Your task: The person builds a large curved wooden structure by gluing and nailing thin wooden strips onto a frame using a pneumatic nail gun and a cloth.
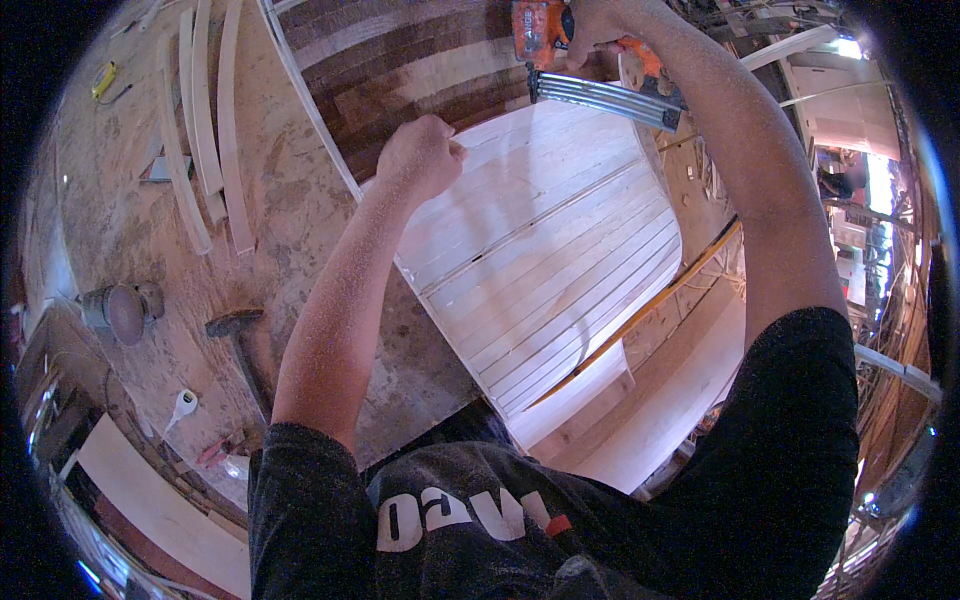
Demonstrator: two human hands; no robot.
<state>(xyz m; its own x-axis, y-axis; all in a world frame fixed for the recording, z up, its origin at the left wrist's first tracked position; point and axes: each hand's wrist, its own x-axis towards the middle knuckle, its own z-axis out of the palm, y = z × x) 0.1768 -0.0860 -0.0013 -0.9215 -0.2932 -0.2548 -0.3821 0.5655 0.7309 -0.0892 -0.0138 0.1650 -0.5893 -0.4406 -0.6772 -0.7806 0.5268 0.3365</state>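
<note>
Orange plastic and ribbed metal, the nail gun [605, 99] was at the far end of the pale slatted panel [545, 225], the right hand's [603, 22] fingers wrapped round it. The left hand [424, 157] made a fist by dark, streaky boards [400, 80]; whether it pinched anything, I couldn't tell.

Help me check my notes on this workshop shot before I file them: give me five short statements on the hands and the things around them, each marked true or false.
1. The right hand holds an orange nail gun. True.
2. The left hand grips the hammer. False: it is curled, and the hammer lies apart from it, left of the left forearm.
3. The pale slatted panel shows between the two forearms. True.
4. The yellow item lies right of the long pale strips. False: it lies left of them.
5. The sleeves are white. False: they are black.
</note>
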